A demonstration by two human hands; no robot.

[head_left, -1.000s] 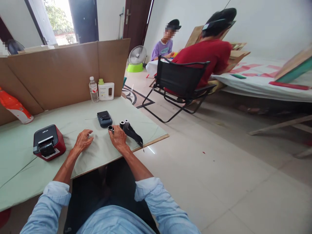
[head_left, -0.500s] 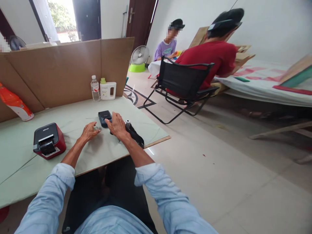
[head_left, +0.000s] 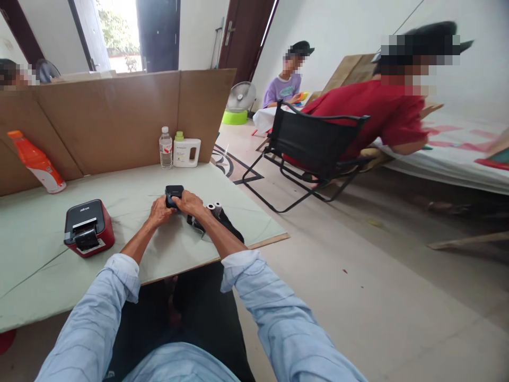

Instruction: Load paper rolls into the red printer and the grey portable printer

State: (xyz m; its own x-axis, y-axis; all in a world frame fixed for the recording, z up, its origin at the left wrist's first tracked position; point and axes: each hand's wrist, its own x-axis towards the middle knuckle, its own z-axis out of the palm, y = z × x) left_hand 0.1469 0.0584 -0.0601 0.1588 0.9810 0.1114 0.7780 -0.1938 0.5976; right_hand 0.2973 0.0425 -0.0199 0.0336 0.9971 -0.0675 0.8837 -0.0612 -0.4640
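A small dark portable printer [head_left: 174,193] is held on the pale green tabletop [head_left: 139,254] between my two hands. My left hand [head_left: 161,212] closes on its near left side, and my right hand [head_left: 190,203] grips its right side with the thumb over the near part. My fingertips on the far sides are hidden. Beneath my right wrist lies a black strap or pouch [head_left: 228,225], with two white paper rolls [head_left: 211,207] beside it. To the left sits a larger black and red label printer [head_left: 89,228].
A cardboard screen [head_left: 127,116] stands along the table's back. Before it are an orange bottle [head_left: 37,162], a clear water bottle [head_left: 166,149] and a white jug [head_left: 186,153]. Right of the table, a person in red sits in a black folding chair [head_left: 314,135]; another sits farther back.
My left hand has moved from beside the portable printer onto it. My right hand keeps its hold. The view has shifted slightly, and the person in red leans farther right.
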